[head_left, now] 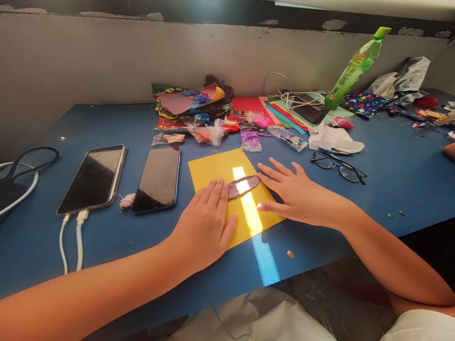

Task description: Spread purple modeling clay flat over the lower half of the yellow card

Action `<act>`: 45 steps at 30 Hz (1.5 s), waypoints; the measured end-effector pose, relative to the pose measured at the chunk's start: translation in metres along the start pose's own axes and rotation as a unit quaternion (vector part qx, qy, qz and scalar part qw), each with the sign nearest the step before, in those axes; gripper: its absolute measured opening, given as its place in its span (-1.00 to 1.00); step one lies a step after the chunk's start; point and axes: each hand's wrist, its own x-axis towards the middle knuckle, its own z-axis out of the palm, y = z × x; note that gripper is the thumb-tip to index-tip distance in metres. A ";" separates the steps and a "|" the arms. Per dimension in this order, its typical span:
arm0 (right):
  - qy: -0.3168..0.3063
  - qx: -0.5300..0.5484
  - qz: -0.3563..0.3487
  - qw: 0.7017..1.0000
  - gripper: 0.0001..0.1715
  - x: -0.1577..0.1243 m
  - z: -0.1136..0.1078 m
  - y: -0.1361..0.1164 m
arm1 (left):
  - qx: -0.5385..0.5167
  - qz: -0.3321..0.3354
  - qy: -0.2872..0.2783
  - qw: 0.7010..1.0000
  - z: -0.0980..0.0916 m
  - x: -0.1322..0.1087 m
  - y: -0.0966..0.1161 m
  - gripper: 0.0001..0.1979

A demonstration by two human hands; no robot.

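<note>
A sheet of yellow paper (213, 163) lies on the blue table, crossed by a bright band of sunlight. On it is a flattened mauve strip (234, 190) with tapering shape, which looks like soft modelling clay. My left hand (204, 222) rests flat, palm down, over the strip's left end, with its fingers stretched out side by side, hiding what lies under them. At the strip's other end, the fingertips of my right hand (295, 194) are close to or touching it. Those fingers are spread apart, with the thumb over the paper.
Two phones (94, 177) lie to the left, one with white cables. Behind the paper are small packets (250, 140), decorated crafts (177, 102) and coloured sheets (245, 104). Eyeglasses (337, 166), a leaning green bottle (355, 68) and white paper (334, 138) are on the right.
</note>
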 end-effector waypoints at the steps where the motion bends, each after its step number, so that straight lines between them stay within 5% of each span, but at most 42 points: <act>1: 0.004 -0.004 -0.004 1.000 -0.08 0.001 0.002 -0.001 | 0.005 0.001 0.002 1.000 0.000 0.000 0.000 -0.38; 12: 0.105 -0.062 0.001 0.993 -0.17 0.001 0.008 0.001 | -0.025 -0.009 -0.012 1.000 -0.001 0.001 0.000 -0.38; 30: 0.043 -0.004 -0.008 0.999 -0.01 -0.002 0.001 -0.003 | -0.024 -0.014 -0.004 1.000 0.001 0.000 0.000 -0.38; 37: 0.008 -0.063 -0.010 0.998 -0.10 -0.006 0.004 -0.014 | -0.012 -0.001 0.000 1.000 0.000 0.000 -0.001 -0.37; 45: 0.035 -0.085 -0.009 0.996 -0.13 -0.004 0.007 -0.014 | -0.010 -0.003 -0.017 1.000 -0.003 0.001 0.000 -0.37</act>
